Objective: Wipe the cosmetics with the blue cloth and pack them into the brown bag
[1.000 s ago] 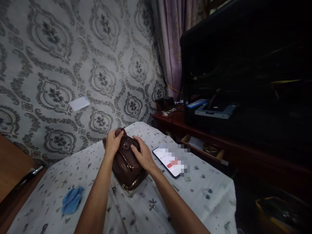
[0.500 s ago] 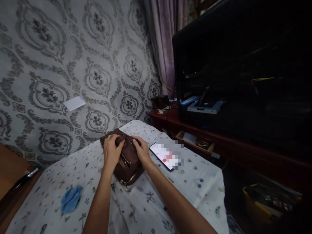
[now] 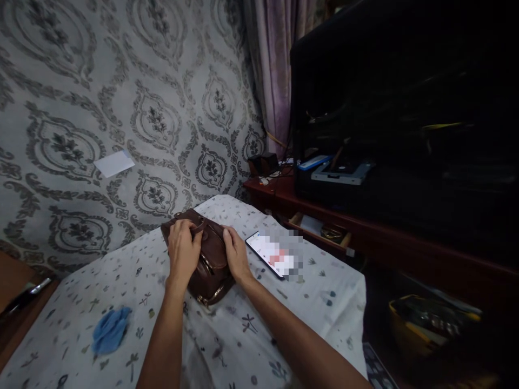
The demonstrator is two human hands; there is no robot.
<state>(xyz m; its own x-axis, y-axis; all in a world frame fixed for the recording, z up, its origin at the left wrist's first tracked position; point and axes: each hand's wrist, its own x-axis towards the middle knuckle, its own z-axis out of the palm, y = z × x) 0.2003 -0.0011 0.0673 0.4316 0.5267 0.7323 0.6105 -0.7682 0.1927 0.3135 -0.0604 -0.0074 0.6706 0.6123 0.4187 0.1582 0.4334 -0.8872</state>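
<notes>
A brown leather handbag [image 3: 211, 249] with gold zippers lies on a white patterned cloth [image 3: 316, 319]. My left hand [image 3: 183, 249] rests over the bag's top left part, its fingers curled at the strap loop there, thumb and fingertips close together. Against the bag's right side is my right hand [image 3: 236, 255], thumb uppermost, the other fingers mostly hidden between bag and cloth. Just right of that hand lies a phone [image 3: 263, 255] with a lit screen, partly blurred out. A crumpled blue cloth [image 3: 111, 330] sits at the left, apart from both hands.
Behind the bed-like surface stands a patterned wall [image 3: 154, 119] with a white paper [image 3: 114, 163] on it. At right, a large dark television [image 3: 389, 97] stands on a reddish cabinet [image 3: 279, 189], with an open drawer [image 3: 344, 240] below. A yellow-rimmed container [image 3: 421, 329] is at lower right.
The view has shifted slightly, so most things sit a little further left. My right thumb and fingers lie closer along the bag's side; my left hand stays at the strap loop.
</notes>
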